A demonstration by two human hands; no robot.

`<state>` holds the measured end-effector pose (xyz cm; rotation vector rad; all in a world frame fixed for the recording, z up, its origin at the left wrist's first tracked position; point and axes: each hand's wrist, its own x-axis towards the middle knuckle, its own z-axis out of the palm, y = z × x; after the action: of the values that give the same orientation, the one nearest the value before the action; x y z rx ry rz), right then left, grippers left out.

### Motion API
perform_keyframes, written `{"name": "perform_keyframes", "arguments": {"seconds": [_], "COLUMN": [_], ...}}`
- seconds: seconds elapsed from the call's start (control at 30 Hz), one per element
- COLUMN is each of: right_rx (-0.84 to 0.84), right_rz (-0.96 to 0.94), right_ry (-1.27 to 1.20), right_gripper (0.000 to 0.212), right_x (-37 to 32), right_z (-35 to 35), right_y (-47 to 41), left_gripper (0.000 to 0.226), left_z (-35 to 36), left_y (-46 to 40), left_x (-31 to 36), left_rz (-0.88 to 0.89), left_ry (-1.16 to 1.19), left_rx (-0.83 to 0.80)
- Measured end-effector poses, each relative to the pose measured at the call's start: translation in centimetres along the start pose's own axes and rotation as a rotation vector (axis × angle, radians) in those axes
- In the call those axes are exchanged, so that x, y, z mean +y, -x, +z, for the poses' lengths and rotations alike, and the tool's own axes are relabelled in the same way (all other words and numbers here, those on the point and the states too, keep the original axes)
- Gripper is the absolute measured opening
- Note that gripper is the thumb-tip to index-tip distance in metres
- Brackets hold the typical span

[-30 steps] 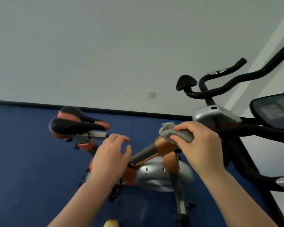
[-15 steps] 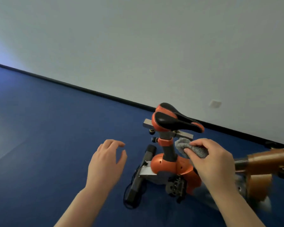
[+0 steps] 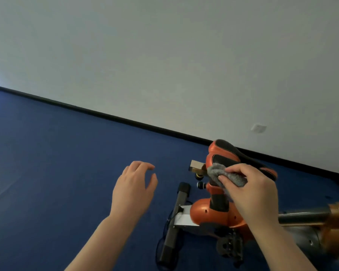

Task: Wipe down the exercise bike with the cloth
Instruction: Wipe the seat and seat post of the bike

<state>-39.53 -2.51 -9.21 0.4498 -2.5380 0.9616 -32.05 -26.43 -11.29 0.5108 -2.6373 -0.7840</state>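
The person's left hand (image 3: pixel 133 190) and right hand (image 3: pixel 250 192) are both showing bare. The left forearm (image 3: pixel 100 241) and the right forearm (image 3: pixel 282 249) are bare too, running uncovered all the way to the lower edge of the view. Both forearms are looking slim and smooth, narrowing at the wrists. The hands are looking fairly slender, with long fingers (image 3: pixel 137 166) and rounded knuckles. The picture is staying too soft for telling anything about the nails. Dim, cool room light is falling on the arms and leaving their undersides in shadow. Whatever the person is wearing higher up is lying outside the view.
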Motion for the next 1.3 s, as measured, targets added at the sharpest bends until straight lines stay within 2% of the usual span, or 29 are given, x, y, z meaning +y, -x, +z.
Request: {"name": "perform_keyframes", "arguments": {"seconds": [0.3,0.5,0.67,0.83,0.97,1.1,1.3], "right_rx": [0.048,0.102,0.189,0.317,0.399,0.493,0.584], "right_rz": [0.013,0.070,0.275,0.480,0.598,0.695,0.805], "right_ry": [0.010,0.086,0.178,0.267,0.332,0.382,0.444], "right_gripper": [0.022,0.022,0.020,0.020,0.018,0.019,0.022], "right_x": [-1.7,-2.7,-4.1,-5.9,-6.3,-4.7,0.4], "right_z": [7.5,13.2,19.1,21.4,21.7,21.5,21.0], "right_y": [-9.1,-15.5,-20.3,-24.0,-25.8,-27.1,-29.8], "left_gripper": [0.018,0.019,0.019,0.017,0.016,0.017,0.022], "left_z": [0.0,1.6,3.3,3.5,5.7,9.9,16.3], "left_y": [-12.9,-23.0,-33.6,-43.8,-49.5,-52.2,-55.8], "left_x": [-3.1,-6.6,-9.8,-11.6,-10.0,-6.1,1.2], "left_rz": [0.041,0.111,0.284,0.418,0.468,0.592,0.809], "left_ry": [0.008,0.036,0.069,0.071,0.176,0.245,0.203], "left_rx": [0.009,-0.050,-0.195,-0.290,-0.364,-0.448,-0.528]}}
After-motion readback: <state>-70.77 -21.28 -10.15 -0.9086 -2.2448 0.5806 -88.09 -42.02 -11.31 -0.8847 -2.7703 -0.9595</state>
